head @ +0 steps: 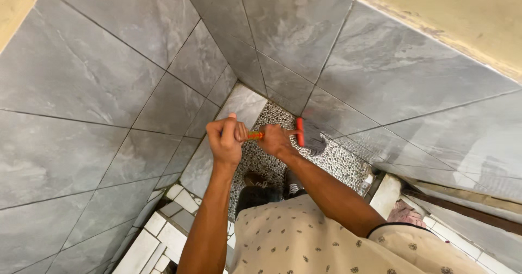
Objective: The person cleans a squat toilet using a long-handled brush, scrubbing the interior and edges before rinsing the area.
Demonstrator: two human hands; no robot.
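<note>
Seen from above, both hands grip one orange-handled tool (pixel 277 133) held level in front of the chest, out over the corner of a shower stall. The left hand (pixel 225 138) is closed in a fist around the near end of the orange shaft, knuckles up and thumb curled over the top. The right hand (pixel 276 141) is wrapped around the shaft further along, just short of the red crosspiece at the far end, which stands upright close to the grey wall tile (pixel 375 83) on the right. Whether the tool's head touches that tile cannot be told, as a dark smudge or shadow sits right behind it. No package, label or sign can be made out; the nearest thing of that kind is a small pale bottle-like shape (pixel 367 183) standing at the edge of the pebble floor, too blurred to read. Below the hands lies the pebble floor (pixel 337 162), speckled grey and white, hemmed in by large grey wall tiles (pixel 70 89) on the left as well. A band of white and grey small tiles (pixel 163 236) runs along the lower left. A crumpled pink cloth (pixel 405 213) lies on the ledge at right, beside a dark strip. The person's beige patterned shirt (pixel 304 241) fills the bottom and hides the feet, apart from a dark shoe (pixel 255 189)
</note>
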